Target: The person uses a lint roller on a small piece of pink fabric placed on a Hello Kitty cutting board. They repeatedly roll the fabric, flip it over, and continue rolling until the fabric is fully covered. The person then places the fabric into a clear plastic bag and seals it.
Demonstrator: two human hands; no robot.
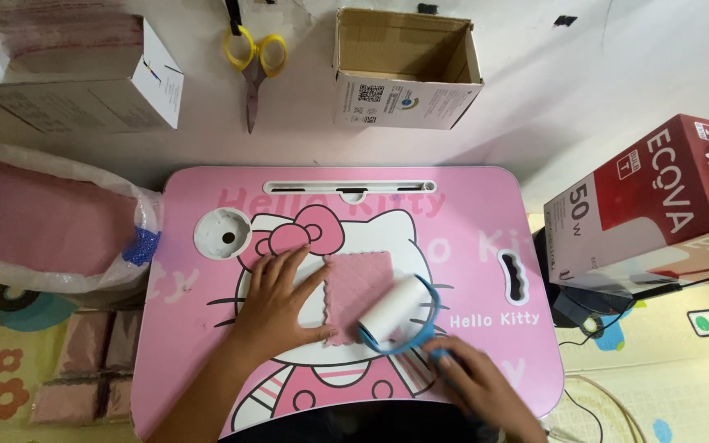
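Left hand [276,299] lies flat and open, fingers spread, on the pink cartoon-printed lap-desk worktop [486,271]; thumb and fingertips press the left edge of a small square pink cloth with scalloped edges [356,283], pinning it down. The cloth sits at mid-worktop, flat, over the printed cat face. Right hand [473,381] is closed around the blue handle of a lint roller with a white sticky drum [394,317]; the drum rests on the lower right corner of the cloth, tilted diagonally. Hands are near each other, not touching. Beyond the worktop's far edge: yellow-handled scissors [253,61] lying on the pale floor, an open brown cardboard box [408,66] to their right, an open white carton [75,74] to their left. A clear plastic bag of pink cloths [43,221] lies left of the worktop; a red and white box [658,205] stands to the right.
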